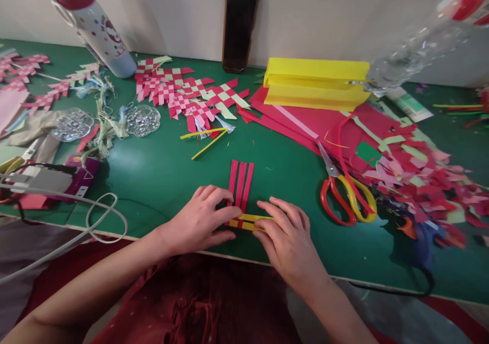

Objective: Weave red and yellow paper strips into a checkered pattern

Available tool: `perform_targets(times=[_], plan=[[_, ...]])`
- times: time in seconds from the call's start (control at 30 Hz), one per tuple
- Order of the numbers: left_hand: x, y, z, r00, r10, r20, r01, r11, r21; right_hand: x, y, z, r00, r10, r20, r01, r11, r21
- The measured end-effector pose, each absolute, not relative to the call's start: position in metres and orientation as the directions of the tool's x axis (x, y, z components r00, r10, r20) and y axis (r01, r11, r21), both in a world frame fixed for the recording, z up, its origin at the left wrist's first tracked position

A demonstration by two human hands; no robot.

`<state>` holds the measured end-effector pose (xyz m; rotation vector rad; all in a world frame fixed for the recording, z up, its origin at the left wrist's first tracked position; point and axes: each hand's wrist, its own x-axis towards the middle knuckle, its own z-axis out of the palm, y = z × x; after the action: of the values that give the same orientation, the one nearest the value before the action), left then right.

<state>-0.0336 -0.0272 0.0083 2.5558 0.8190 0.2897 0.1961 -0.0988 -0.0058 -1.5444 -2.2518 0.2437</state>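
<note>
Now, on my feed, two yellow paper strips (256,218) lie sideways on the green tabletop (160,176), crossing three crimson strips (240,183) pointing away. Left hand (202,217), half-curled, is nearer the crossing; right hand (288,232) arches over the yellow ends. Whether either pinches, I can't tell.

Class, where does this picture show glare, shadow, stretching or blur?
Head view: sheen left of centre on the green tabletop; shadow on the white wall by the bluish cylindrical bottle; that bottle and the clear plastic bottle slant outward, perhaps lens stretch, the latter blurred.
</note>
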Motion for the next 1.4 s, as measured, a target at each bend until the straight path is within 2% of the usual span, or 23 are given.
perform_targets(times=[0.23,0.67,0.8,0.93,1.4], plan=[[-0.022,-0.024,0.007,0.862,0.499,0.091,0.435,-0.819,0.374,0.197,-0.097,-0.006,-0.31,0.925,0.218,0.856,0.372,-0.359],[-0.027,-0.016,0.006,0.861,0.505,0.065,0.444,-0.808,0.387,0.197,-0.096,-0.007,-0.302,0.921,0.246,0.845,0.378,-0.378],[-0.027,-0.005,0.003,0.902,0.417,0.111,0.371,-0.881,0.294,0.197,-0.096,-0.007,-0.309,0.915,0.26,0.846,0.389,-0.365],[-0.025,0.004,-0.004,0.932,0.354,0.08,0.33,-0.917,0.225,0.197,-0.096,-0.008,-0.303,0.92,0.249,0.852,0.379,-0.362],[-0.03,0.009,-0.013,0.937,0.349,0.011,0.338,-0.915,0.219,0.201,-0.096,-0.006,-0.291,0.925,0.243,0.863,0.364,-0.352]])
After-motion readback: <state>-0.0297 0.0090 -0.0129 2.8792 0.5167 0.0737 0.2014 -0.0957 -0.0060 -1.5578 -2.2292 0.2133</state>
